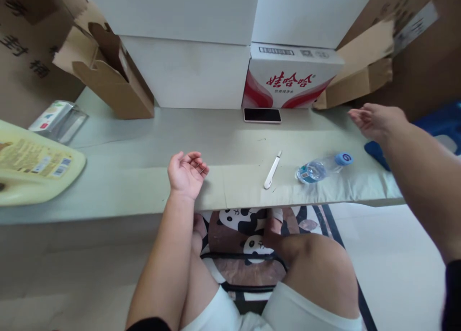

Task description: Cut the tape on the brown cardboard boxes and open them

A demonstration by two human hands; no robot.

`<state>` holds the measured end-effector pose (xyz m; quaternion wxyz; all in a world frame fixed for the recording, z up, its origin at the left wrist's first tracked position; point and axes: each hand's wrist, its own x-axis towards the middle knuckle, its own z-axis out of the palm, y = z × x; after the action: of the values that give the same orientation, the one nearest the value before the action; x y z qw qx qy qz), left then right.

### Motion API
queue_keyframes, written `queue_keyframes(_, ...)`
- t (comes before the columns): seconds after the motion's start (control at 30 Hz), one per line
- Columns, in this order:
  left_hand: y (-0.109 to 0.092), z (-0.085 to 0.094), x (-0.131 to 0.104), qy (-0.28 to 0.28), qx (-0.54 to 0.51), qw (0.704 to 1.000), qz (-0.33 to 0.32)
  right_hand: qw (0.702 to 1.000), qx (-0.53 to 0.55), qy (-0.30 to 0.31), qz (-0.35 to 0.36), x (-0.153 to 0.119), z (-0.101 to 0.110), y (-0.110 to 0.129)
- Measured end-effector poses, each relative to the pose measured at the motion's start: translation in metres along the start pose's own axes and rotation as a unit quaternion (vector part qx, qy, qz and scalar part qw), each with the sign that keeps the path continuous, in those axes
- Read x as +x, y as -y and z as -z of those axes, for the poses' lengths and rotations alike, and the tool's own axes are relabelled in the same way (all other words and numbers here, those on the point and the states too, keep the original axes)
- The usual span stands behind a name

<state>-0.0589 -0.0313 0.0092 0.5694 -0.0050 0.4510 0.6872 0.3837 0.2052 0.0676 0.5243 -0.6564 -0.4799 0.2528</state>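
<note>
My left hand [187, 173] is palm up above the table's front edge, its fingers loosely curled and apart, with nothing in it. Out to the right, my right hand [376, 119] hovers near an opened cardboard box [374, 79]; its fingers are half bent and no object shows in them. Between the hands lies a slim white craft knife [272, 170], blade pointing away from me. Beside it a clear water bottle [317, 170] with a blue cap rests on its side. A phone [262, 115], screen dark, lies farther back.
White cartons, one with red print [291, 83], form a wall behind the pale table cover [118, 177]. To the left stand a brown open carton [115, 88], a clear plastic pack [59, 119] and a yellow jug [39, 167]. Something blue [442, 124] sits at far right.
</note>
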Motion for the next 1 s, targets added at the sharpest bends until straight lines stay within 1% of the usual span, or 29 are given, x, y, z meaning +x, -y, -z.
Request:
queue_keyframes(0.03, -0.001, -0.001, 0.001, -0.001, -0.003, 1.000, 0.000, 0.999, -0.003, 0.021, -0.047, 0.002, -0.006, -0.005)
queue_keyframes(0.1, -0.002, -0.004, 0.003, -0.002, -0.007, 1.000, 0.004, 0.989, -0.011, 0.042, -0.145, -0.004, -0.011, -0.014)
queue_keyframes(0.13, -0.003, -0.004, 0.003, -0.001, -0.008, 1.000, 0.007, 0.984, -0.015, 0.049, -0.170, -0.011, -0.011, -0.018)
queue_keyframes(0.2, -0.005, -0.005, 0.002, 0.004, -0.011, 1.000, 0.009, 0.979, -0.018, 0.057, -0.193, -0.026, -0.008, -0.023)
queue_keyframes(0.3, -0.008, -0.001, -0.003, 0.012, -0.015, 1.000, 0.010, 0.982, -0.009, 0.055, -0.182, -0.047, 0.000, -0.018)
queue_keyframes(0.4, -0.011, 0.007, -0.009, 0.016, -0.026, 1.000, 0.006, 0.987, 0.001, 0.051, -0.151, -0.062, 0.001, 0.003)
queue_keyframes(0.47, -0.013, 0.014, -0.013, 0.015, -0.040, 0.999, 0.000, 0.990, -0.006, 0.053, -0.127, -0.070, -0.006, 0.025)
queue_keyframes(0.53, -0.017, 0.020, -0.015, 0.011, -0.053, 0.998, -0.007, 0.993, -0.019, 0.066, -0.097, -0.080, -0.023, 0.048)
queue_keyframes(0.6, -0.021, 0.025, -0.017, 0.007, -0.065, 0.998, -0.013, 0.992, -0.031, 0.106, -0.060, -0.093, -0.051, 0.068)
queue_keyframes(0.67, -0.026, 0.029, -0.019, 0.005, -0.074, 0.997, -0.022, 0.984, -0.041, 0.170, -0.019, -0.111, -0.088, 0.083)
queue_keyframes(0.73, -0.030, 0.032, -0.019, 0.006, -0.078, 0.996, -0.037, 0.969, -0.052, 0.240, 0.020, -0.132, -0.134, 0.093)
queue_keyframes(0.8, -0.033, 0.035, -0.018, 0.010, -0.082, 0.995, -0.053, 0.950, -0.061, 0.300, 0.058, -0.156, -0.186, 0.100)
queue_keyframes(0.87, -0.036, 0.038, -0.017, 0.016, -0.091, 0.994, -0.058, 0.923, -0.075, 0.356, 0.125, -0.182, -0.243, 0.109)
queue_keyframes(0.93, -0.038, 0.040, -0.015, 0.021, -0.099, 0.993, -0.054, 0.874, -0.096, 0.399, 0.260, -0.208, -0.302, 0.124)
queue_keyframes(0.97, -0.039, 0.042, -0.014, 0.023, -0.102, 0.993, -0.050, 0.850, -0.097, 0.406, 0.322, -0.222, -0.330, 0.133)
queue_keyframes(1.0, -0.040, 0.043, -0.013, 0.025, -0.105, 0.993, -0.048, 0.830, -0.093, 0.409, 0.367, -0.234, -0.358, 0.143)
